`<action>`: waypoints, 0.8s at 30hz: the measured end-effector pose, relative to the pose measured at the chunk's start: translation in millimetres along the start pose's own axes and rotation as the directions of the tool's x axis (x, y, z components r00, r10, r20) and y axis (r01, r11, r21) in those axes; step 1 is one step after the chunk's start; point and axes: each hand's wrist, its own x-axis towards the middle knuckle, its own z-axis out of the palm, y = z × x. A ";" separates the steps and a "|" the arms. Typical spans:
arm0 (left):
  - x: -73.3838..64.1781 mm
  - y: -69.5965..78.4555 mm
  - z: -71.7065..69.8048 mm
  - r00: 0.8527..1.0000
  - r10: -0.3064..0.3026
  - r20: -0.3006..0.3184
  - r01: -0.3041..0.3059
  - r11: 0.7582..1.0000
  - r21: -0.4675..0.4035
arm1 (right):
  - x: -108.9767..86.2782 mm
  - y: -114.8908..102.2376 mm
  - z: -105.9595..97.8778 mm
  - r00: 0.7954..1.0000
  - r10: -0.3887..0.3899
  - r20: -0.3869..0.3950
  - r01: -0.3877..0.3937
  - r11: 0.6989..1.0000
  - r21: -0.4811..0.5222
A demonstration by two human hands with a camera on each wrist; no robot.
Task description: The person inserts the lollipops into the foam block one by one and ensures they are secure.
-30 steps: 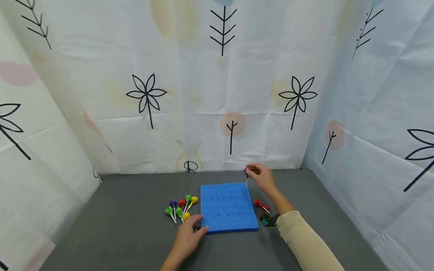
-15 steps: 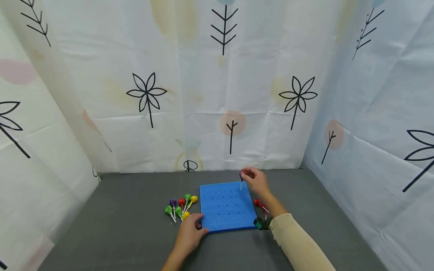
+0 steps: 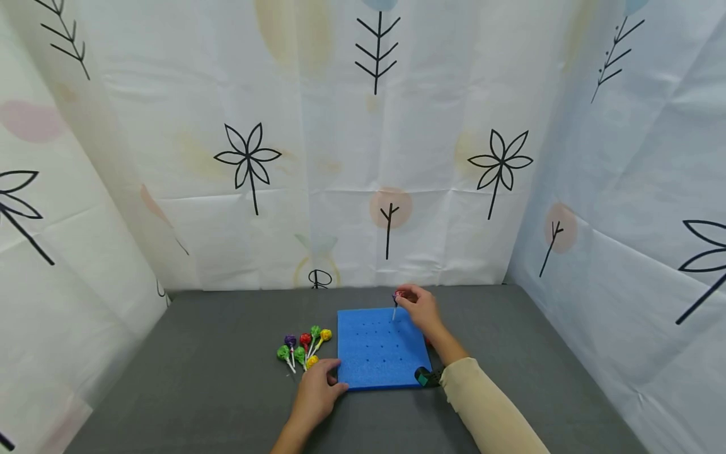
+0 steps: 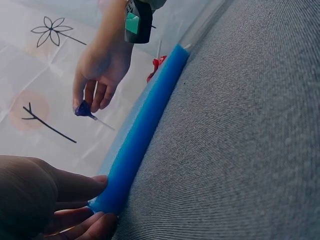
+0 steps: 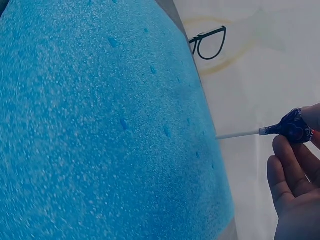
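Observation:
My right hand [image 3: 421,309] pinches a purple lollipop [image 5: 295,126] by its wrapped head. The white stick points down at the far right part of a blue foam board [image 3: 363,372] dotted with small holes. In the right wrist view the stick's tip meets the board's outline; whether it touches cannot be told. My left hand [image 3: 316,392] grips the board's near left corner, thumb and fingers on either side of it in the left wrist view. Beside that hand lie several lollipops: green [image 3: 283,353], purple [image 3: 290,341], red [image 3: 305,339] and yellow [image 3: 326,335].
Red lollipops [image 4: 156,67] lie right of the board, mostly hidden by my right arm in the head view. A grey cloth [image 3: 215,378] covers the table. Printed white curtains [image 3: 340,157] enclose the back and sides. A dark strapped device [image 3: 424,377] sits at my right wrist.
My right hand has moved left and slightly nearer with the purple lollipop, from the board's far right corner to over its far holes. My left hand stays at the corner.

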 end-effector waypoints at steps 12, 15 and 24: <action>-1.8 0.0 0.3 1.000 -0.006 -0.012 0.006 1.000 -0.004 | -1.2 6.1 8.9 1.000 -0.022 0.007 0.022 0.999 -0.023; -2.1 -0.1 -0.1 1.000 -0.007 -0.014 0.007 1.000 -0.003 | -1.3 5.5 9.8 1.000 -0.016 0.009 0.017 1.000 -0.022; -0.1 -1.2 1.8 1.000 -0.022 0.000 0.022 1.000 -0.008 | -3.8 2.8 10.5 0.999 -0.025 0.047 0.029 0.996 -0.084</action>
